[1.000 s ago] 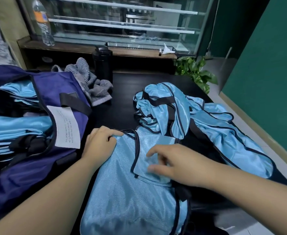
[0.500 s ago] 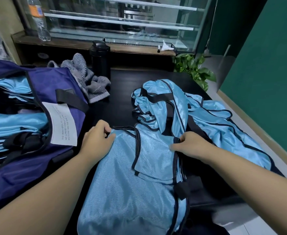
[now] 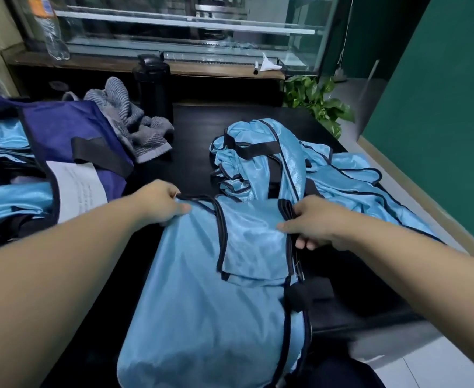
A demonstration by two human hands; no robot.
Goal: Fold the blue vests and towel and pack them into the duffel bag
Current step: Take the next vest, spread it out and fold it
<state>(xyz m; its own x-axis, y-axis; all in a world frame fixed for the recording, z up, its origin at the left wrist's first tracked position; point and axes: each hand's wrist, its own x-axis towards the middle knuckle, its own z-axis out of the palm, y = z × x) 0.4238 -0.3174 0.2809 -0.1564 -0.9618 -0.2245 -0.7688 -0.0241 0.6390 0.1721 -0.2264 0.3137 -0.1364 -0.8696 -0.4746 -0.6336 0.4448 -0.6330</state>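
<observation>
The blue vest [image 3: 224,289] lies flat on the near part of the dark table [image 3: 191,127], lengthwise toward the person, its lower end hanging over the near edge, and its two top corners are now both in hand. A second ago the right hand [image 3: 317,222] lay with fingers spread on the cloth near the neckline, smoothing it; since then it has moved out to the vest's right edge and closed there, thumb on top of the blue cloth and fingers curled under the dark trim. The left hand [image 3: 160,203] has stayed at the top left corner, pinching the black binding between thumb and curled fingers. That suggests the smoothing is done and the next fold, probably bringing the top end down toward the person, is about to begin. Both forearms reach forward from the bottom corners of the view, wrists low over the table, the hands level with each other on either side of the neckline. Just beyond them a heap of unfolded vests [image 3: 291,166] waits, spilling toward the right edge of the table. To the left the purple duffel bag [image 3: 70,127] stands open with folded blue cloth already inside, and the grey towel [image 3: 135,124] lies crumpled behind it, so a good part of the task seems left.
</observation>
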